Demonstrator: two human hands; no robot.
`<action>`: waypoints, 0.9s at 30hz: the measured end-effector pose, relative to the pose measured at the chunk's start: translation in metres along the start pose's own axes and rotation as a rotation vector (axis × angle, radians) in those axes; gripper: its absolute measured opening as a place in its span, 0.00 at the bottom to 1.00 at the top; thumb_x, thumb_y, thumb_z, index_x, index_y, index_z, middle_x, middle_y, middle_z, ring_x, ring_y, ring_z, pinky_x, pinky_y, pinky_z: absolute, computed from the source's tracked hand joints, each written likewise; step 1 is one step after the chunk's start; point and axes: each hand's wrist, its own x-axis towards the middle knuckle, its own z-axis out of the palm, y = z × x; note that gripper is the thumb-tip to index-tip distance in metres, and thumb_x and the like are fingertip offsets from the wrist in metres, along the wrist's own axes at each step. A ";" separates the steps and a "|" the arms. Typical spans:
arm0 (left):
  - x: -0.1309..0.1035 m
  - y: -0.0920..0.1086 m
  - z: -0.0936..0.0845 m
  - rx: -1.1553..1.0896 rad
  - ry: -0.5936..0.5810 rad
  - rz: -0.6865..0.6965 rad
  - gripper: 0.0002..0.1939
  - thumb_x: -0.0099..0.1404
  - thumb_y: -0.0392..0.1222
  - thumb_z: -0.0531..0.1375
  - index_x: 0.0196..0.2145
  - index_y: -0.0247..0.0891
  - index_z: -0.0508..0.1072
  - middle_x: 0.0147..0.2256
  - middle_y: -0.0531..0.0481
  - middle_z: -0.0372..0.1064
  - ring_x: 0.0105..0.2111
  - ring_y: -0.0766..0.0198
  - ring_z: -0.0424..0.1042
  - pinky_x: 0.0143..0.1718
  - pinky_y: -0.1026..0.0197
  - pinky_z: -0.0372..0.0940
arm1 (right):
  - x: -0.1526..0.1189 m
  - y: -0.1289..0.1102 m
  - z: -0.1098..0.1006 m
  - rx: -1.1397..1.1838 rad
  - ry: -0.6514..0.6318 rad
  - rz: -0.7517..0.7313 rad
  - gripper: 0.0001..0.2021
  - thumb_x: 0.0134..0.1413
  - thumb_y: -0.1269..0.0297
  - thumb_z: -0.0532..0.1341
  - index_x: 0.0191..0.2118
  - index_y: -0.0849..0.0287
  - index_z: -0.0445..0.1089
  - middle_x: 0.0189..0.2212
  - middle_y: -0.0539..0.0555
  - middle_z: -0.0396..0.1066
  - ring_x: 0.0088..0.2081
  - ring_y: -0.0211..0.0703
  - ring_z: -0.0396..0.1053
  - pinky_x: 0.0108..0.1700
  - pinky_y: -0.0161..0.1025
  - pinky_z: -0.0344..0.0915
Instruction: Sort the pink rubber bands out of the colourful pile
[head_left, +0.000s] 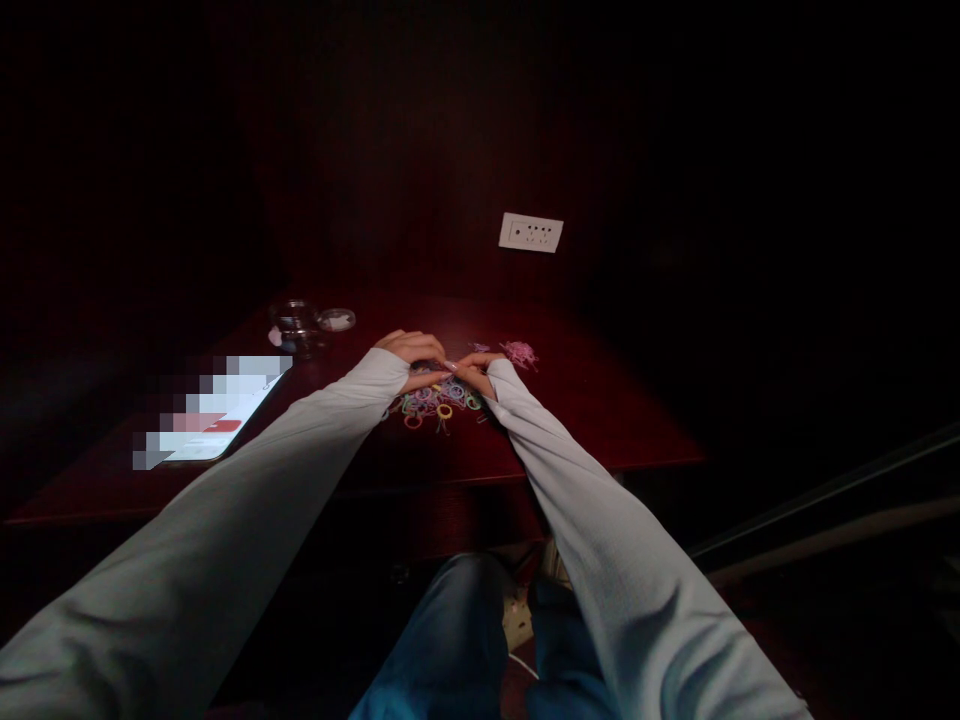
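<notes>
Fingertips close together, the left hand [414, 358] and the right hand [478, 372] meet over the far edge of a loose pile of colorful bands [427, 402]. The fingers of both are bent and drawn in, but whether they pinch a band between them is too small and dark to tell. The pile lies on the dark red table [600, 420], under and just in front of the hands on the wearer's side, with yellow, green, red, blue and purple loops showing. Just beyond the right hand is a small heap of pink bands [519, 354]. On the left side of the table stands a clear jar [296, 320], with a small round clear container [337, 320] beside it. Nearer the wearer, left of the left forearm, lies a device with a lit screen [229, 420], partly pixelated.
</notes>
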 end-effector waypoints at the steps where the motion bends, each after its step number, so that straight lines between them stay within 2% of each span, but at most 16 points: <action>1: 0.000 0.000 0.000 -0.001 -0.004 -0.001 0.13 0.71 0.54 0.61 0.41 0.44 0.81 0.42 0.49 0.80 0.43 0.59 0.76 0.43 0.58 0.60 | 0.000 0.000 0.000 -0.003 -0.003 0.005 0.31 0.40 0.31 0.69 0.25 0.61 0.75 0.15 0.44 0.54 0.22 0.32 0.49 0.26 0.36 0.44; 7: 0.000 0.000 -0.001 -0.025 -0.012 0.008 0.14 0.73 0.53 0.59 0.38 0.44 0.80 0.42 0.49 0.80 0.43 0.59 0.76 0.43 0.57 0.59 | -0.002 -0.001 -0.004 -0.052 -0.042 0.011 0.31 0.46 0.30 0.65 0.25 0.61 0.75 0.16 0.47 0.58 0.22 0.34 0.52 0.26 0.37 0.47; 10: 0.000 0.000 -0.003 -0.049 -0.002 0.001 0.14 0.73 0.53 0.59 0.38 0.43 0.80 0.42 0.49 0.80 0.42 0.59 0.77 0.43 0.57 0.60 | -0.006 -0.003 -0.006 -0.044 -0.041 -0.048 0.33 0.48 0.28 0.61 0.25 0.60 0.74 0.16 0.47 0.59 0.22 0.35 0.53 0.26 0.37 0.48; 13: 0.000 -0.001 -0.005 -0.057 0.003 -0.025 0.13 0.72 0.52 0.59 0.38 0.42 0.80 0.42 0.48 0.80 0.42 0.59 0.77 0.44 0.57 0.60 | -0.010 -0.005 -0.007 -0.042 -0.032 -0.118 0.33 0.49 0.28 0.61 0.30 0.59 0.74 0.19 0.46 0.60 0.24 0.35 0.54 0.27 0.36 0.49; 17: 0.000 -0.002 -0.003 -0.041 -0.004 -0.043 0.13 0.71 0.50 0.59 0.37 0.42 0.80 0.41 0.48 0.80 0.42 0.59 0.77 0.44 0.56 0.61 | -0.015 -0.009 -0.007 -0.203 -0.089 -0.172 0.28 0.47 0.33 0.67 0.36 0.57 0.73 0.22 0.44 0.63 0.24 0.34 0.55 0.29 0.34 0.50; 20: 0.001 -0.003 0.003 -0.027 0.033 -0.056 0.14 0.70 0.51 0.59 0.34 0.41 0.79 0.38 0.48 0.79 0.39 0.59 0.76 0.42 0.57 0.61 | -0.018 -0.011 -0.006 -0.371 -0.126 -0.221 0.24 0.47 0.39 0.70 0.36 0.55 0.72 0.24 0.44 0.66 0.27 0.34 0.59 0.32 0.33 0.52; 23: 0.002 -0.004 0.004 -0.020 0.041 -0.060 0.14 0.69 0.51 0.60 0.32 0.41 0.78 0.37 0.49 0.79 0.38 0.60 0.76 0.42 0.57 0.61 | -0.018 -0.011 -0.004 -0.429 -0.103 -0.231 0.20 0.52 0.42 0.68 0.35 0.55 0.72 0.25 0.45 0.67 0.29 0.35 0.61 0.33 0.33 0.52; 27: 0.002 -0.003 -0.002 -0.029 -0.006 -0.036 0.12 0.70 0.49 0.60 0.35 0.41 0.79 0.40 0.49 0.80 0.40 0.60 0.76 0.43 0.58 0.60 | -0.017 -0.010 -0.003 -0.430 -0.070 -0.234 0.20 0.58 0.42 0.64 0.34 0.56 0.73 0.25 0.46 0.67 0.28 0.35 0.61 0.33 0.34 0.53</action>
